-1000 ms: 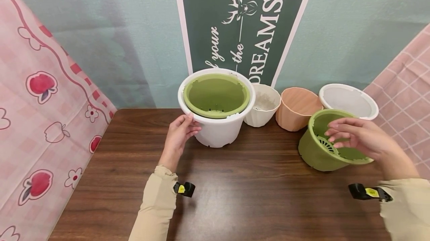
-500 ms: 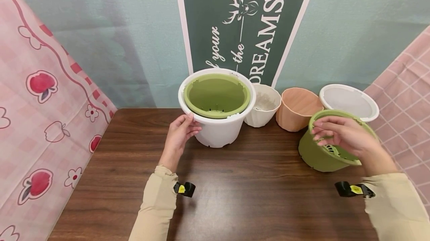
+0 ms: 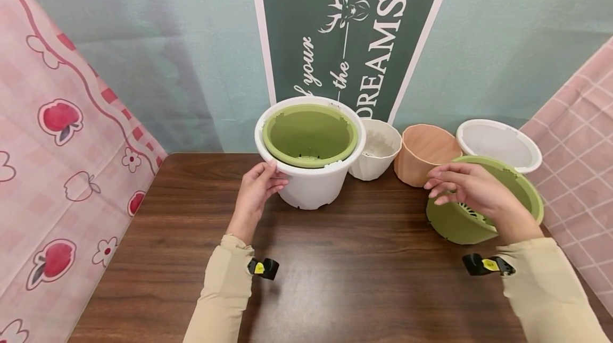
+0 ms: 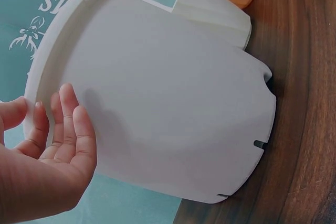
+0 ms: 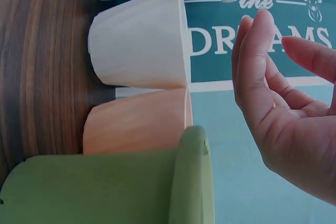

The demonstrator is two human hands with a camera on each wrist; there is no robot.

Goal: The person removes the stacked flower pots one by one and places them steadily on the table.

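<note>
At the table's left-centre stands a large white flower pot [image 3: 311, 189] with a green flower pot [image 3: 299, 135] nested inside it. My left hand [image 3: 253, 191] pinches the white pot's rim at its near left side; in the left wrist view the thumb sits at the rim and the other fingers lie under its lip. My right hand [image 3: 471, 189] holds nothing and hovers over a second green flower pot [image 3: 447, 223], its fingers loosely bent. In the right wrist view, that hand [image 5: 286, 124] is apart from the green pot's rim [image 5: 189, 182].
A small off-white pot [image 3: 369, 166] and a peach faceted pot [image 3: 409, 165] stand in a row right of the nested pair. Another white pot [image 3: 500, 146] is behind the second green pot. A fabric backdrop [image 3: 201, 56] rises directly behind the dark wooden table [image 3: 354, 279].
My right hand has moved left across the second green pot, from over its inside to its left rim. The left hand stays on the white pot's rim; the pots have not moved.
</note>
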